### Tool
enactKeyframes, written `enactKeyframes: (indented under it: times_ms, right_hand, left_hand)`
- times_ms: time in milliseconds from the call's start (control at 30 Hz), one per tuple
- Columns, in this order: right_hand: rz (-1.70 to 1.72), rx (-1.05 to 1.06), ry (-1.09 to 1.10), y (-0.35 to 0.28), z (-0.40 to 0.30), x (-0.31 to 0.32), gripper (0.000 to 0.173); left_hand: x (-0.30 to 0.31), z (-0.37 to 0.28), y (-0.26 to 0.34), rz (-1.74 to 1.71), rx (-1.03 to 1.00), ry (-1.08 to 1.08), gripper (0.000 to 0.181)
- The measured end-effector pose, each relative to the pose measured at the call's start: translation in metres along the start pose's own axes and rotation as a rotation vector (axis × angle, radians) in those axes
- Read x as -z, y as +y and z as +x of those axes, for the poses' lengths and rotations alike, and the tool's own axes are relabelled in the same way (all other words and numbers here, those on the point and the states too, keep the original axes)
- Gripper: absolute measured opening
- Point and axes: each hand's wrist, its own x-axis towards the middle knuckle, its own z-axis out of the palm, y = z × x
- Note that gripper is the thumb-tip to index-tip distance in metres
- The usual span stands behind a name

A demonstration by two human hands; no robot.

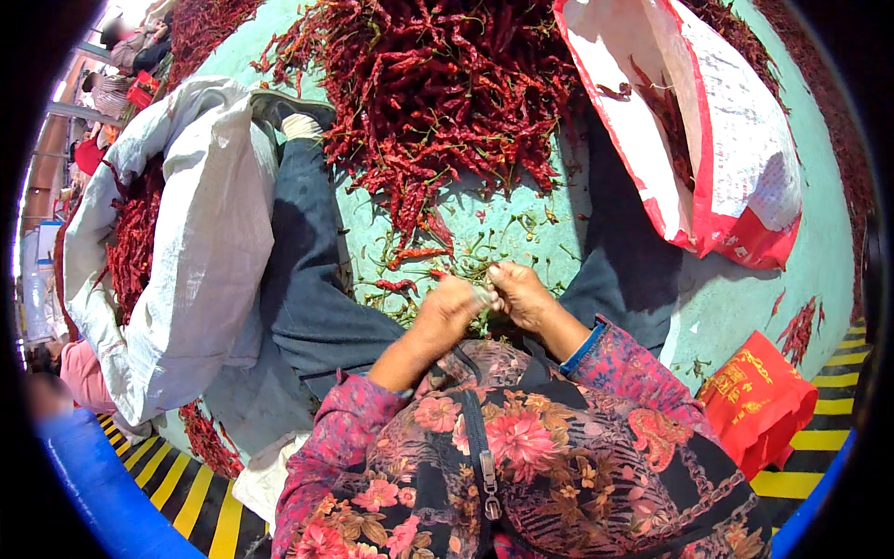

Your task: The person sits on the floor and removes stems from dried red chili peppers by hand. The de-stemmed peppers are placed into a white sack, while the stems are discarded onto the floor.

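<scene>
My left hand (pixel 450 307) is curled with its fingertips close against those of my right hand (pixel 525 297), low between my legs. The left fingers are blurred. A red chili (pixel 438 274) shows at the left knuckles; whether it is gripped or lies behind them I cannot tell. On the right, thumb and forefinger come together, and what they may pinch is hidden. Green chili stems (pixel 475 260) litter the floor around both hands. Two loose dried red chilies (pixel 419 256) lie just left of them. Beyond rises a large heap of dried red chilies (pixel 447 91).
A white woven sack (pixel 216 202) holding chilies stands by my left leg. Right of my right leg, a red-and-white sack (pixel 740 133) gapes, chilies inside. A red bag (pixel 758 402) sits near yellow-and-black striped flooring (pixel 824 440). Other people (pixel 112 94) sit at far left.
</scene>
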Motion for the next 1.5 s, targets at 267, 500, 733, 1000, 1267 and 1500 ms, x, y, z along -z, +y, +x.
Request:
enactKeyframes:
  times_ms: [267,500,733,1000,1267,1500]
  right_hand:
    - [-0.124,0.096,-0.010,-0.020,0.010,-0.005,0.014]
    - [-0.104,0.083,0.051,-0.023,0.011,0.000,0.016]
    - [-0.143,0.092,0.140,-0.021,0.014,0.004,0.019]
    - [-0.209,0.164,-0.018,-0.028,-0.010,-0.006,0.011]
    - [-0.573,0.195,-0.006,-0.020,-0.020,-0.015,0.019]
    - [-0.379,0.082,-0.074,-0.013,-0.015,-0.014,0.023]
  left_hand:
    - [0.004,0.065,-0.098,-0.917,0.989,0.528,0.021]
    - [-0.003,0.062,-0.079,-1.297,0.707,0.439,0.016]
    - [0.009,0.023,-0.014,-1.359,0.491,0.084,0.023]
    - [0.004,0.010,-0.002,-1.053,0.436,-0.001,0.023]
    - [-0.025,-0.010,-0.010,-1.150,0.666,-0.101,0.024]
    - [-0.018,-0.011,-0.007,-1.345,0.556,-0.123,0.030]
